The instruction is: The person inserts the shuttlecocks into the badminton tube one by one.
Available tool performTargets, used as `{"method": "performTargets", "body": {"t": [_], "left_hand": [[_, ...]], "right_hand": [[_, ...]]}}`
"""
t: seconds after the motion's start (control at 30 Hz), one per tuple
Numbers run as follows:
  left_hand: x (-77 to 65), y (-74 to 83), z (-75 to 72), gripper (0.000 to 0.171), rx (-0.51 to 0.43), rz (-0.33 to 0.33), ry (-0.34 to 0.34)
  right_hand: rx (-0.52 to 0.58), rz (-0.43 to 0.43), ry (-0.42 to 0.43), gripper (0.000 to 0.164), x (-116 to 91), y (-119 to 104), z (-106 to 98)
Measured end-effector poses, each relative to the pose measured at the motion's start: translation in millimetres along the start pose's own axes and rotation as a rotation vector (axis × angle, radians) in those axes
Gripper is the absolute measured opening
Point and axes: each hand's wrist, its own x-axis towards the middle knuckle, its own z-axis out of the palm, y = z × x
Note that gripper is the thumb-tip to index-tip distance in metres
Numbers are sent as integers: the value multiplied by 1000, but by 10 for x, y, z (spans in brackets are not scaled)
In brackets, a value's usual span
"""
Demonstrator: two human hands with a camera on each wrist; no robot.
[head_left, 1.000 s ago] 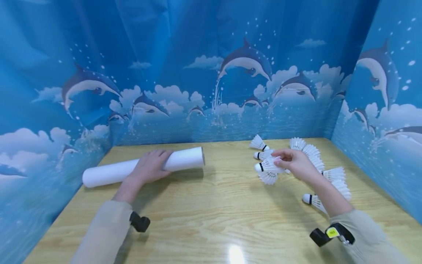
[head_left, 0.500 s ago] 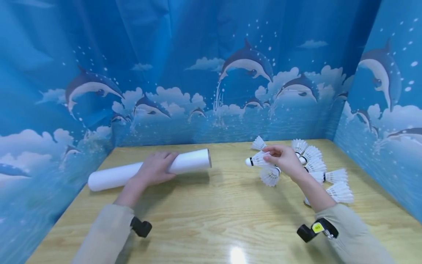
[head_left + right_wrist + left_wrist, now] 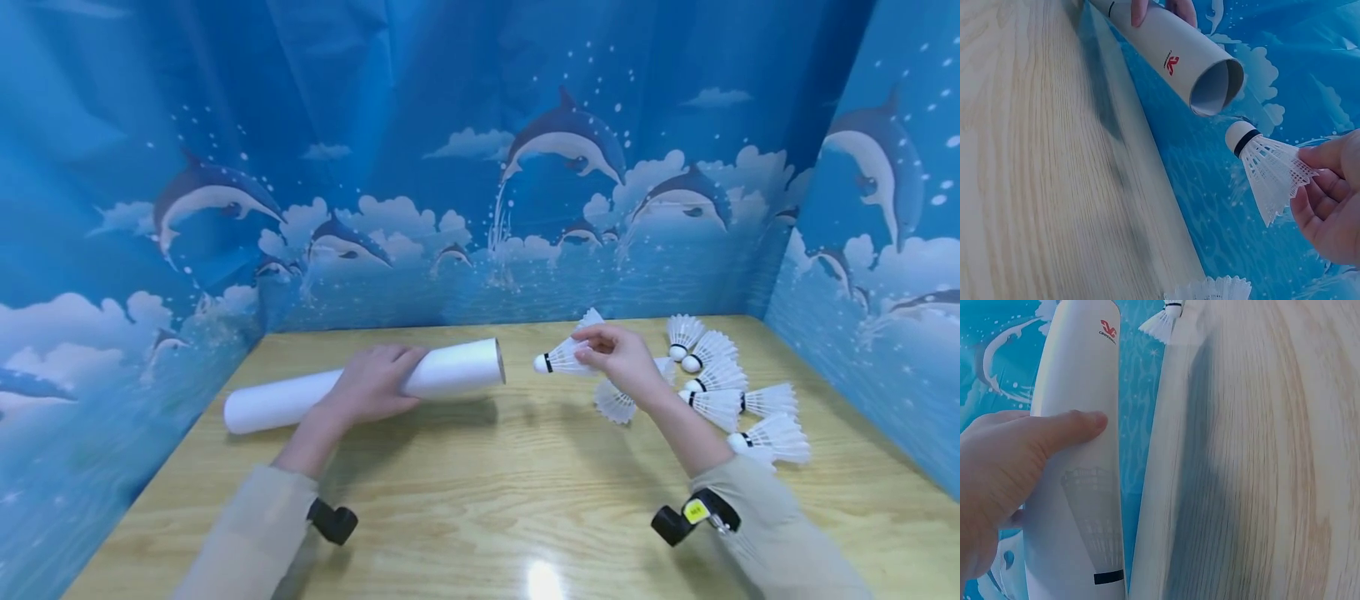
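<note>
Over my remote feed I see the left hand (image 3: 373,385) curled round a white, cylindrical, cardboard-looking tube (image 3: 453,368), its long axis crosswise, open mouth (image 3: 1211,92) facing right; the right hand (image 3: 622,360) pinches a white, conical, mesh-skirted shuttlecock (image 3: 1269,174) by its skirt (image 3: 1275,178); this lies left of that hand, rounded tip (image 3: 1236,135) towards the mouth, near but not touching.

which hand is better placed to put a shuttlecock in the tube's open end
Likely the right hand: it pinches a shuttlecock by the feathered end, its cork facing the open mouth. The left hand is occupied gripping the tube.
</note>
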Motion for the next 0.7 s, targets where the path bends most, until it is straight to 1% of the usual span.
{"method": "performTargets", "body": {"t": [0.17, 0.33, 0.5, 0.6, 0.7], "left_hand": [[20, 68, 10, 74, -5, 33, 14], [36, 131, 10, 76, -21, 58, 16], [50, 173, 0, 76, -23, 53, 6], [60, 191, -2, 77, -27, 45, -2], [69, 201, -2, 77, -34, 38, -9]], "right_hand": [[42, 5, -2, 29, 37, -31, 75], [57, -6, 1, 27, 41, -35, 169], [72, -23, 12, 26, 24, -54, 268], [59, -48, 30, 26, 19, -72, 324], [53, -63, 37, 30, 24, -91, 368]]}}
